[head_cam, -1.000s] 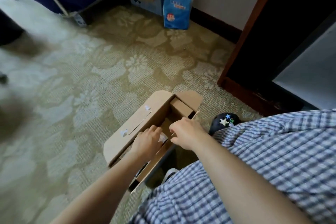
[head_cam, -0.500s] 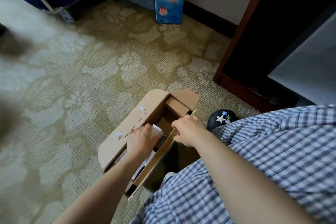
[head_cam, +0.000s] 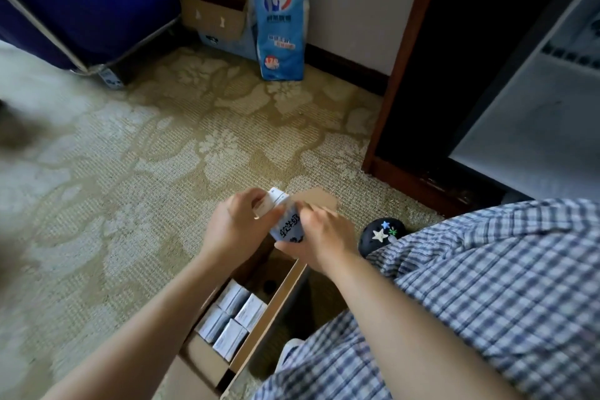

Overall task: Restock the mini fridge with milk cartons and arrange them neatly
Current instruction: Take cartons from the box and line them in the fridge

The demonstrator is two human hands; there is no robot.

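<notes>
Cardboard-stiff but easy to squash, the blue-and-white milk carton (head_cam: 287,226) just above the cardboard box (head_cam: 204,356) looks light to me, best held by its flat sides, where my left grip (head_cam: 233,227) and right grip (head_cam: 321,237) both clamp it.
</notes>
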